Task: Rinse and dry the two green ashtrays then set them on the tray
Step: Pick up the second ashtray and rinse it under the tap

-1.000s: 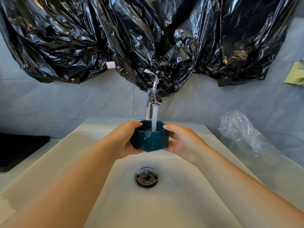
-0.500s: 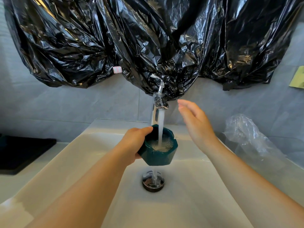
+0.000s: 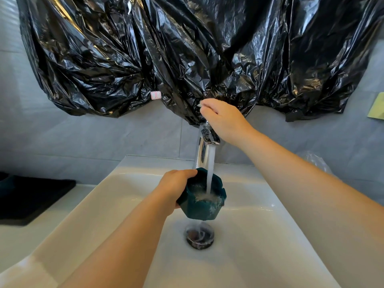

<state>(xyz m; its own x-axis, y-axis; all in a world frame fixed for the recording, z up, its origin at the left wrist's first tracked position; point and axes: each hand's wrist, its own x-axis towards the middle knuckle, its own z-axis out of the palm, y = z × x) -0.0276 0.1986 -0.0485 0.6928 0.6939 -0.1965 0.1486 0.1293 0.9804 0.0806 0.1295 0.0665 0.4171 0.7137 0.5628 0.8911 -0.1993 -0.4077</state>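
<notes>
A black tray [image 3: 31,199] is lying on the counter at the far left, beside the white sink [image 3: 259,235]; whether anything is sitting in it cannot be told. Moving right, the left hand [image 3: 176,189] is reaching out over the basin and gripping a green ashtray [image 3: 202,201] by its left wall, thumb curled over the rim and fingers wrapping the outside. The ashtray is hanging above the drain [image 3: 200,235], tilted toward the right and front, directly under the tap. It is filling with frothing water, and a stream of water [image 3: 210,169] is falling into it while overflow is spilling off its lower edge down into the drain. The chrome faucet [image 3: 202,151] is rising just behind the ashtray. Further right, the right hand [image 3: 223,120] is stretching up and forward, fingers bent down over the faucet's handle at the top, touching it; whether it is truly squeezing the lever cannot be told. Crumpled black plastic sheeting [image 3: 187,48] is draping the wall above, and a clear plastic bag [image 3: 315,163] is peeking out behind the right forearm.
</notes>
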